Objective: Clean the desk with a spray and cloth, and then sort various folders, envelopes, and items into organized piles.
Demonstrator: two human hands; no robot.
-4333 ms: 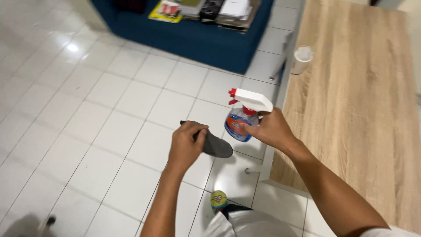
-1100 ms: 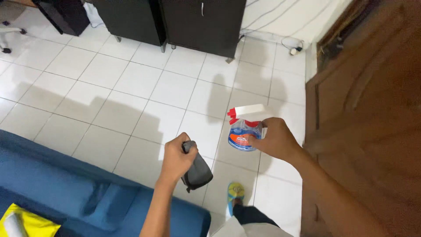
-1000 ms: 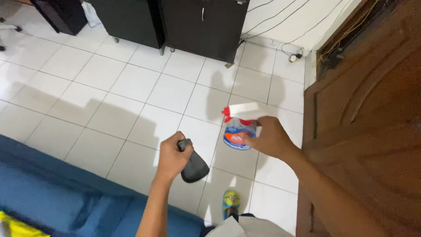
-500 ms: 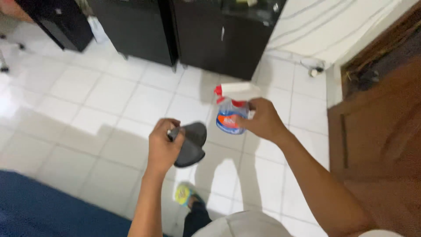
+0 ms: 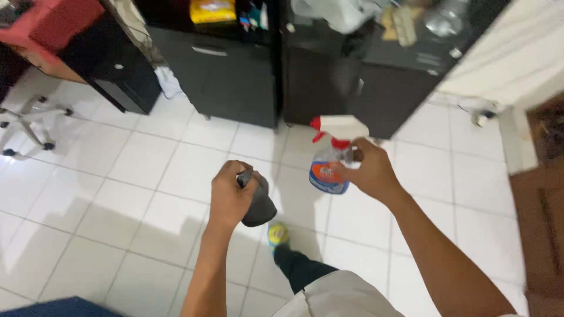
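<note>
Your left hand (image 5: 230,196) is closed in a fist around a dark grey cloth (image 5: 258,205), fingers curled tight over its upper end so the rest hangs below your knuckles. It looks soft and limp, light in the hand, so it should bunch and fold wherever you squeeze it; a full-fist hold near the top, as you have now, seems the surest way to keep it from slipping out.

Your right hand (image 5: 369,172) is wrapped around the neck of a spray bottle (image 5: 331,158), fingers pressed around it just below the white trigger head with its red nozzle tip and red collar. The clear body hangs below your grip, out over the white tiled floor (image 5: 147,176), and seems partly filled with liquid, so judge it a little bottom-heavy and its smooth plastic possibly slick if wet. The neck is the sound place to hold it, with a finger free for the trigger.

On the bottle's front sits a rounded label in blue and orange. Further off, a yellow package (image 5: 213,10) lies on the black cabinet (image 5: 235,82), upper left of centre. Below your hands, 1 foot in a yellow and blue slipper (image 5: 277,233) stands on the tiles.
</note>
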